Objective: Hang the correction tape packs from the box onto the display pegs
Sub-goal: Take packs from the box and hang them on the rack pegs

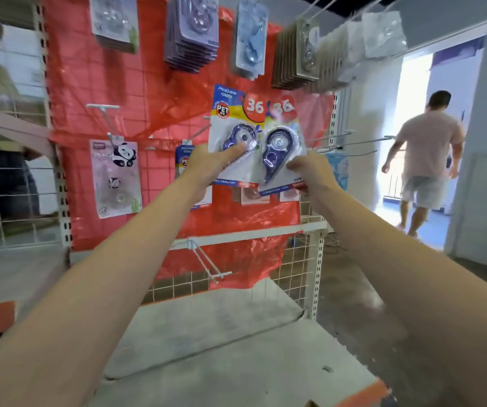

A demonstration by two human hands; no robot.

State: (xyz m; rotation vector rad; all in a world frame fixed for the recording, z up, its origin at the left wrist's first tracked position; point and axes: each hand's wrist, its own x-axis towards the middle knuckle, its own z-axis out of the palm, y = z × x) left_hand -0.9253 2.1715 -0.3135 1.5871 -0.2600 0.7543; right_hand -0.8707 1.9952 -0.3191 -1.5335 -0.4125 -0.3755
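I hold two blue correction tape packs up in front of the red-backed wire display. My left hand (pixel 207 163) pinches the left pack (pixel 233 118), thumb across its blister. My right hand (pixel 309 168) grips the right pack (pixel 282 136) at its lower edge; this pack overlaps the left one and is tilted. Each card shows a red "36" badge. Behind my left hand another pack of the same kind (pixel 184 155) hangs on a peg. The box is not in view.
Stacks of other tape packs (pixel 192 33) hang along the top row. A panda pack (pixel 116 174) hangs at the left. Bare pegs stick out at the right (pixel 351 142) and lower middle (pixel 207 262). A person (pixel 424 160) walks away through the doorway at the right.
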